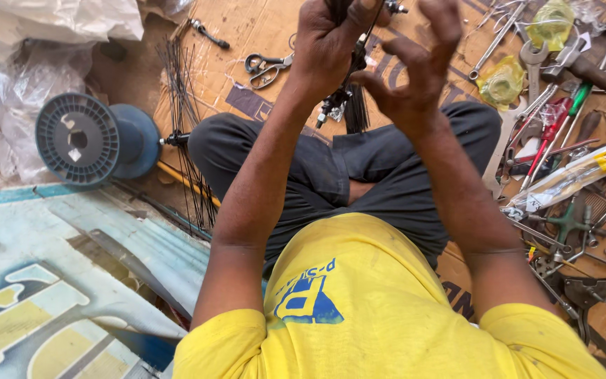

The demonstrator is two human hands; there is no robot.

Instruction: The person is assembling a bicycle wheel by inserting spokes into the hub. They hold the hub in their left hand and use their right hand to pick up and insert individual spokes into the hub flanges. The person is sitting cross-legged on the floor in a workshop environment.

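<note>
Blue plastic made the one empty spool [82,138] on the floor at the left. Thin black spokes [187,126] lay next to it, too many to count. The left hand [331,42] gripped a bundle of black cables [345,98] that hung straight down. The right hand [419,63] was just beside it, fingers spread wide. Many tools [555,126] lay right.

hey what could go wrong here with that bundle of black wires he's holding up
The left hand grips the black wire bundle while the right hand has its fingers spread, so strands might slip loose. The thin ends could poke a finger. Loose black wires and the tools crowd the knees, so dropped parts may get lost.
</note>
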